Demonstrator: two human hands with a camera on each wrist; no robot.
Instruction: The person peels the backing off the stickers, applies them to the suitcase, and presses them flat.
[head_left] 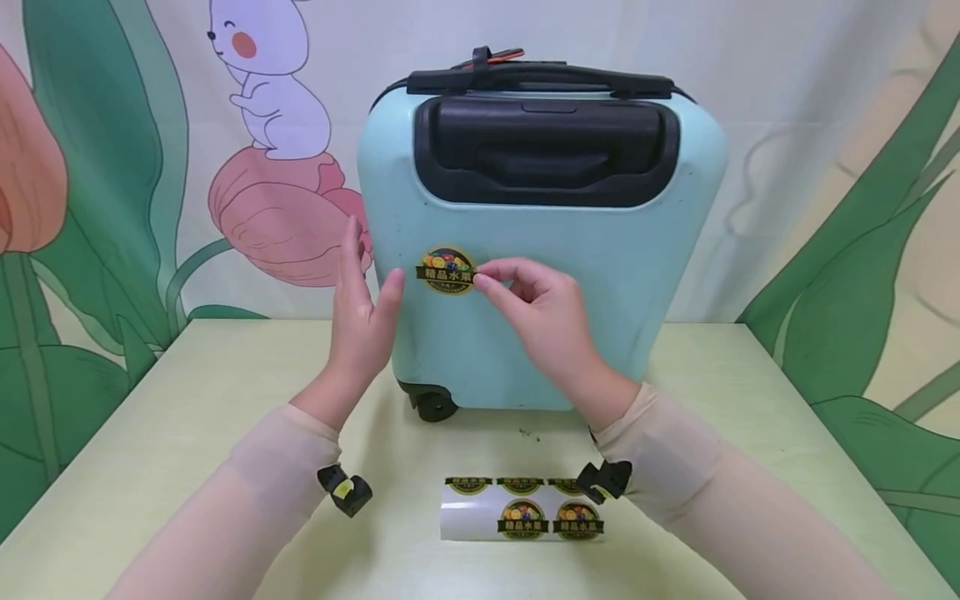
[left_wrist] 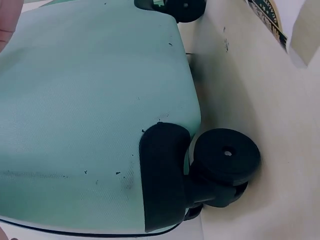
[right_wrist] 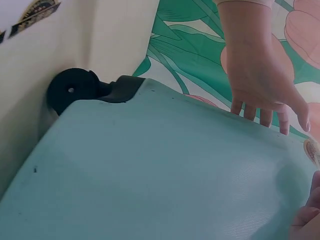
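Note:
A light blue suitcase (head_left: 525, 350) stands upright on the table with its black handle recess facing me. My right hand (head_left: 551, 312) pinches the right edge of a round black-and-gold fruit sticker (head_left: 446, 271) between thumb and index finger, against the left part of the suitcase front. My left hand (head_left: 362, 308) is at the suitcase's left side, fingers straight and pointing up, thumb apart. In the right wrist view the left hand (right_wrist: 262, 75) has its fingertips along the suitcase's edge, and the sticker (right_wrist: 312, 150) shows only in part at the frame's edge.
A curled sheet of stickers (head_left: 468, 521) lies on the pale table (head_left: 225, 400) in front of the suitcase. Black wheels (left_wrist: 227, 155) jut from its lower corners. A printed cloth (head_left: 810, 208) with plants and a rabbit hangs behind.

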